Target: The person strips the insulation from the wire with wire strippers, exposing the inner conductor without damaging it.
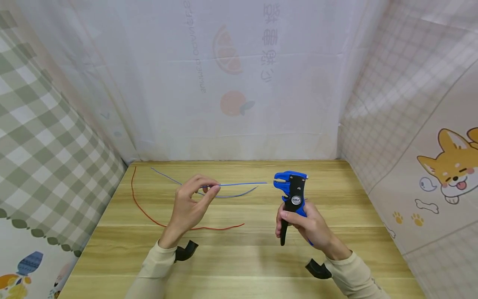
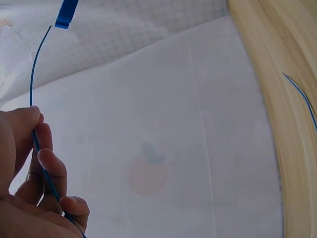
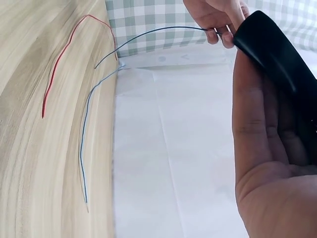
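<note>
In the head view my left hand [image 1: 194, 203] pinches a blue wire [image 1: 242, 183] between thumb and forefinger. Its free end points right, a short gap from the jaws of a blue and black wire stripper [image 1: 297, 187]. My right hand [image 1: 310, 224] grips the stripper by its handles, head upward. In the left wrist view the wire [image 2: 32, 79] runs down along the fingers of the left hand [image 2: 29, 163]; its tip is near a blue part of the stripper [image 2: 66, 15]. A second blue wire [image 3: 82, 148] lies curved on the table in the right wrist view.
A long red wire [image 1: 143, 209] lies bent on the wooden table [image 1: 239, 259], partly behind the left forearm. Black curved pieces [image 1: 186, 251] sit by both sleeves. A white sheet [image 1: 168, 104] hangs behind the table, with patterned cloth on both sides.
</note>
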